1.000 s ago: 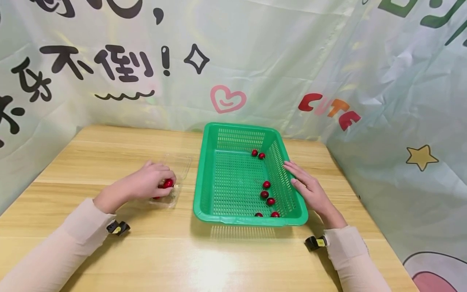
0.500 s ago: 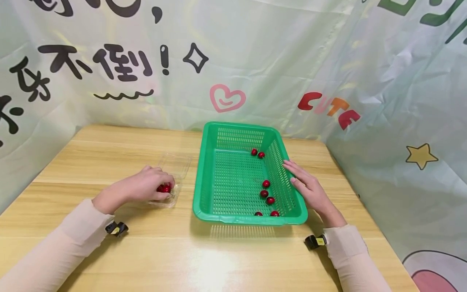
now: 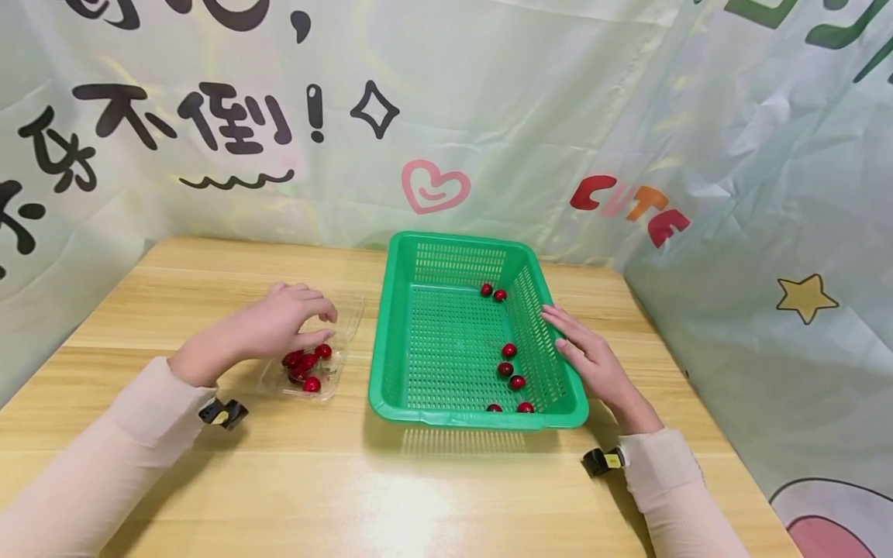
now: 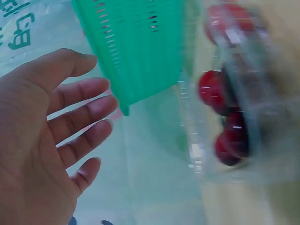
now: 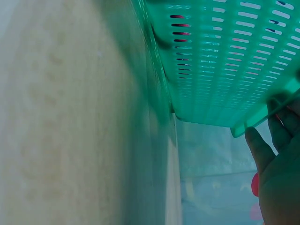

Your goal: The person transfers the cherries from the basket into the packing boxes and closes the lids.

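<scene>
In the head view, my left hand hovers over a clear plastic clamshell box with its fingers relaxed and nothing held. Several dark red cherries lie in the box below it. The left wrist view has the same hand with fingers spread apart, and the cherries off to its right behind clear plastic. My right hand rests on the right rim of a green slotted plastic basket, fingers fairly straight. Several cherries lie along the basket's right side.
The box's clear lid lies open behind it, partly covered by the left hand. A wooden table carries everything. Printed cloth closes off the back and both sides.
My left hand, earlier down in the box with its fingers around cherries, has let go and lifted up and back, uncovering them. The right hand and basket have stayed in place.
</scene>
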Available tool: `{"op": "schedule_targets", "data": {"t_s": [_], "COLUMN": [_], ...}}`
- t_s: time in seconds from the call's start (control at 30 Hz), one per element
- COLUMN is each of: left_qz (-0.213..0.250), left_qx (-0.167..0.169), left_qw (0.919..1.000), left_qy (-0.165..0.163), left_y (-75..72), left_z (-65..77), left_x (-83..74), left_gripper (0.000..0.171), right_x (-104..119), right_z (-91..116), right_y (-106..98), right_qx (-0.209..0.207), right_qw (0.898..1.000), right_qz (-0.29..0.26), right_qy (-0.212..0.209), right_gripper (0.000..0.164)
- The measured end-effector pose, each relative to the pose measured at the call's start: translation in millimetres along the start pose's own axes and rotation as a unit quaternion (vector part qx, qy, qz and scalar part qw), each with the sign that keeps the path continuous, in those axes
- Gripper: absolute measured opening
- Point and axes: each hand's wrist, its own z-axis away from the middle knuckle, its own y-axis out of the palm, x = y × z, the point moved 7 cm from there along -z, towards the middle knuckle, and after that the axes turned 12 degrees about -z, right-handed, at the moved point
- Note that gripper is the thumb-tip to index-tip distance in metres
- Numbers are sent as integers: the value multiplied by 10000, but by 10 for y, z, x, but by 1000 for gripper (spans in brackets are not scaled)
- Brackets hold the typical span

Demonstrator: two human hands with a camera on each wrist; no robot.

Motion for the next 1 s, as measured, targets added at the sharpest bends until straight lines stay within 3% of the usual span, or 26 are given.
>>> {"op": "schedule_targets", "data": {"t_s": [0.17, 0.3, 0.77, 1.0], "left_qz": [-142, -111, 61, 405], "left_qx": [-371, -462, -20, 146], "left_qw": [9992, 9988, 9992, 9977], "left_qy": [96, 150, 403, 526], "left_y": [-171, -269, -390, -488], "left_z": [-165, -332, -1061, -1419], "left_x": [-63, -146, -483, -683], "left_gripper": [12, 14, 31, 34], "right_x": [4, 9, 6, 17], "right_z": [9, 9, -1, -3], "right_y": [-2, -4, 2, 0], "right_qx": [12, 22, 101, 118], "right_qw": [10000, 10000, 9999, 9999], "right_qz": [25, 42, 29, 30], "right_qy": [10, 25, -7, -6], "right_gripper": [44, 44, 45, 45]}}
